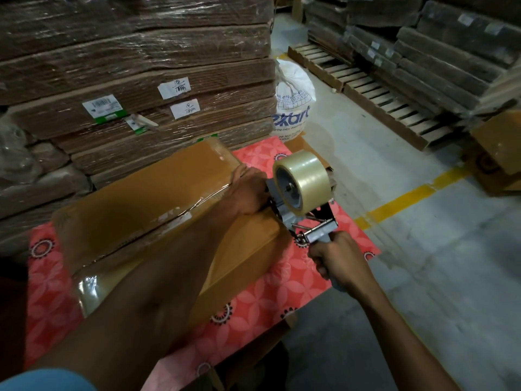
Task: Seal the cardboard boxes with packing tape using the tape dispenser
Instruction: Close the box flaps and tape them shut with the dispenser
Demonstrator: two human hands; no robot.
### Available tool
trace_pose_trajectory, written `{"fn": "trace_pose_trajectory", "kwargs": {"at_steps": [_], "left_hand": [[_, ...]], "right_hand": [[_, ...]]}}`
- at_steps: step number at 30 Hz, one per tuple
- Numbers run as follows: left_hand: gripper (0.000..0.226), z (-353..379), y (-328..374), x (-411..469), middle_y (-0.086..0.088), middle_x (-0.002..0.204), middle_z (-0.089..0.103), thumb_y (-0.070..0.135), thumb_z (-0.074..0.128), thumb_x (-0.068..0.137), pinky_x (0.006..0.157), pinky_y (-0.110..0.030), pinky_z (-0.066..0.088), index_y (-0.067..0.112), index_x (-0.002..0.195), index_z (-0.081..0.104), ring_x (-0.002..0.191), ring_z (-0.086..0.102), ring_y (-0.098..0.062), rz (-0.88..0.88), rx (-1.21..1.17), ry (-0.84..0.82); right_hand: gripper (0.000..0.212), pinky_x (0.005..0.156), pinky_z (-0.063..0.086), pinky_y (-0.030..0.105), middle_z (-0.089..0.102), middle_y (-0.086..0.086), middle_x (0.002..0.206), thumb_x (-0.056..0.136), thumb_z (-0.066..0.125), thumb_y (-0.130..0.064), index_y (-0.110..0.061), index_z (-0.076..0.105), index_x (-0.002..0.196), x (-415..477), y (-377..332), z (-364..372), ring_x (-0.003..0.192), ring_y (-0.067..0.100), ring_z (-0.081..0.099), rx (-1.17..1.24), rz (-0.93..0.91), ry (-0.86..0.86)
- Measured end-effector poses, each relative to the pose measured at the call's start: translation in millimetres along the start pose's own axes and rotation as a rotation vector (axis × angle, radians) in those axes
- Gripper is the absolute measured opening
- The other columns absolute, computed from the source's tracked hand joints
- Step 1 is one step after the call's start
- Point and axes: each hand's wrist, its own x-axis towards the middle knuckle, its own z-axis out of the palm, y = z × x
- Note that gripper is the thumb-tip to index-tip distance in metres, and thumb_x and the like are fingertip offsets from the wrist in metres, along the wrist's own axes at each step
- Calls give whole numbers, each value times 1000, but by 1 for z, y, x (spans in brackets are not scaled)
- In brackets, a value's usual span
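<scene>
Seemingly mid-seal, the flat brown cardboard box (pixel 146 210) shows partial tape on its seam; the left hand (pixel 248 193) presses its edge, fingers hidden, while the right hand (pixel 335 258) grips the grey metal dispenser with clear tape roll (pixel 300 190).

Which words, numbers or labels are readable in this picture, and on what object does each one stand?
"ekart": blue print on the white sack; its smaller lines are blurred.
"10" over what looks like "180h": upper handwritten label on the wrapped cardboard stack.
Lower handwritten label: similar, unclear.
Green-edged barcode sticker: too small to read.

Dim, soft-focus view; edges dark and warped.
</scene>
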Motion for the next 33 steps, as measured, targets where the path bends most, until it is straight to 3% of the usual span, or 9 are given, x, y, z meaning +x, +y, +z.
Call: {"fn": "trace_pose_trajectory", "kwargs": {"at_steps": [3,7,10,13,17,20,23,29,33], "left_hand": [[29,3,-1,3,-4,111,63,33,49,90,119,-42,8,19,105,69,124,47,-23,-22,63,-62],[35,0,4,1,2,108,63,55,38,89,119,-48,11,34,94,66,123,47,-21,37,107,-79],[57,5,2,4,7,108,67,74,25,87,118,-49,7,37,86,68,125,47,-17,-1,-5,-48],[54,7,1,3,8,111,67,70,33,94,119,-49,7,34,98,74,127,47,-17,13,-7,-34],[52,6,2,1,8,109,67,67,33,97,118,-50,7,34,103,74,126,48,-16,47,-13,-15],[48,7,8,-13,9,122,67,55,30,101,120,-51,12,30,117,69,131,48,-16,310,-19,49],[50,13,20,-33,1,128,61,52,27,103,120,-43,22,23,129,59,127,49,-18,523,0,-63],[40,17,17,-33,4,125,57,48,47,98,119,-36,21,24,129,55,122,47,-16,444,14,-37],[48,16,20,-32,3,124,57,59,43,98,118,-32,17,21,125,56,121,47,-17,449,22,-30]], "right_hand": [[47,43,37,30,47,5,40,73,62,7,-18,43,38,-2,-2,-6,33,19,44,-91,-69,-25],[30,55,45,34,54,12,56,73,55,-19,-18,46,45,-29,23,-26,54,23,50,-233,-24,-62],[25,43,29,29,48,13,46,69,65,2,-4,47,53,-52,50,-31,42,21,41,-31,142,28],[25,40,26,22,49,9,45,70,66,9,-6,50,59,-58,65,-29,37,19,39,33,186,34],[24,44,29,27,47,11,48,63,67,5,-10,49,57,-49,72,-25,41,21,41,96,187,7],[29,48,25,32,37,12,56,63,62,12,-10,43,59,-43,75,-15,42,20,35,237,228,-16],[27,48,23,33,34,12,56,60,61,9,-8,40,59,-39,78,-8,41,20,34,263,211,-40],[24,47,23,44,32,17,59,52,57,0,1,35,62,-31,83,6,46,22,29,316,200,-63],[17,46,23,30,32,14,55,49,58,-4,-5,43,56,-37,110,18,42,20,29,505,371,-62]]}}
